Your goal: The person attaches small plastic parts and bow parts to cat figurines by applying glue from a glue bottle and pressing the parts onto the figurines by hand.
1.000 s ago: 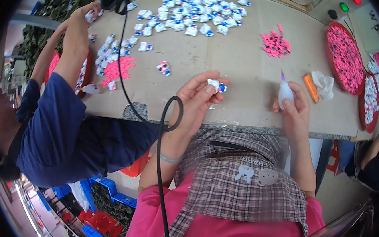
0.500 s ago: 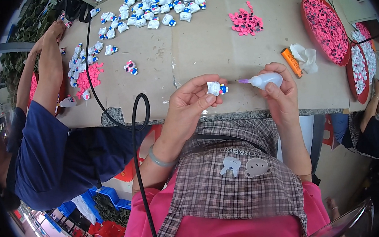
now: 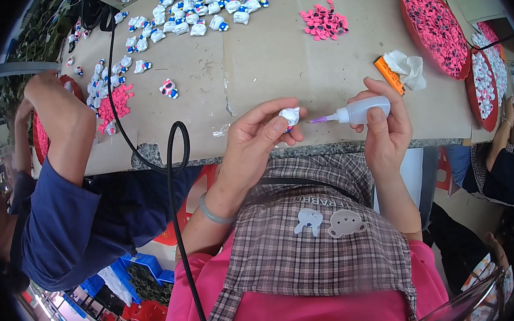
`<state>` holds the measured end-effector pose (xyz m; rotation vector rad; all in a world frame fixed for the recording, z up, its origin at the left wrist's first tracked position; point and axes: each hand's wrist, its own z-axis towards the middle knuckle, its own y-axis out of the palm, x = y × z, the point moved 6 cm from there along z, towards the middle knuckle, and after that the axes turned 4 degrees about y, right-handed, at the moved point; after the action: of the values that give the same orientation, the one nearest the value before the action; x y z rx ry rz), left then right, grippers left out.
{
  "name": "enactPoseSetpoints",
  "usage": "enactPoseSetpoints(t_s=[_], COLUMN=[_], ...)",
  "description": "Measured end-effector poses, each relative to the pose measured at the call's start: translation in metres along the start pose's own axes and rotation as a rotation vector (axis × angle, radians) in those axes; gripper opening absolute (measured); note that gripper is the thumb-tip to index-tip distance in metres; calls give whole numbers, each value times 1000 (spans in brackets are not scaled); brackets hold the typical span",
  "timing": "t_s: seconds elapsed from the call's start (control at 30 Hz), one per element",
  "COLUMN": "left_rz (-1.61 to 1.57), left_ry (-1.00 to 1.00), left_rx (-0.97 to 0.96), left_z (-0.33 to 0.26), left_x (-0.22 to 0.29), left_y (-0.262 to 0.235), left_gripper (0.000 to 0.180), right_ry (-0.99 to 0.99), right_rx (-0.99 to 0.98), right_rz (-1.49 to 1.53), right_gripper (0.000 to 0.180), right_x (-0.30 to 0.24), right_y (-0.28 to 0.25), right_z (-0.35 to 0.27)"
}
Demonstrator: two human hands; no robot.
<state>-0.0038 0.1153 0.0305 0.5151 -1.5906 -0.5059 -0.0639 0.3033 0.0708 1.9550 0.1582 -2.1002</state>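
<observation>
Between the thumb and fingers of my left hand point(image 3: 262, 135) is a small white figurine point(image 3: 290, 116), its white head up and only a bit of its blue and coloured body showing below. My right hand point(image 3: 385, 123) grips a translucent white squeeze bottle point(image 3: 362, 110). The bottle lies nearly level, and its thin purple tip point(image 3: 319, 119) points left at the figurine, a short gap away. Both hands are above the table's near edge. Farther left on the table lies a single figurine with a pink piece on its face point(image 3: 168, 88).
Many white-and-blue figurines point(image 3: 198, 27) cover the far table. A pink heap of small pieces point(image 3: 324, 22) lies beyond my hands. Right are an orange box point(image 3: 388, 74), a tissue point(image 3: 407, 68) and a red tray point(image 3: 410, 18). A black cable point(image 3: 171, 185) hangs at left, beside a co-worker's arm point(image 3: 63, 115).
The figurine has turned in my left fingers, so its body shows less. My right hand has shifted the bottle slightly, its tip now nearer the figurine. The co-worker's arm at left has drawn back.
</observation>
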Motion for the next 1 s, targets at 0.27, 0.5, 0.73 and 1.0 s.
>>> enactPoseSetpoints(t_s=[0.27,0.5,0.73,1.0], left_rz=[-49,27,72,69], left_ry=[-57,-36,-14,-33], left_rx=[26,39,54,62], left_z=[-3,-3,-4,-3], left_x=[-5,-6,-8,-9], left_y=[5,4,2,2], left_gripper=[34,32,34,33], right_ry=[-239,-346,-459,-472], right_rx=[21,-8,20,8], right_rz=[-361,-477,-492,-498], right_gripper=[40,41,40,40], right_x=[-18,-23,-24,-24], right_y=[5,8,10,10], right_z=[-8,-12,-12,-13])
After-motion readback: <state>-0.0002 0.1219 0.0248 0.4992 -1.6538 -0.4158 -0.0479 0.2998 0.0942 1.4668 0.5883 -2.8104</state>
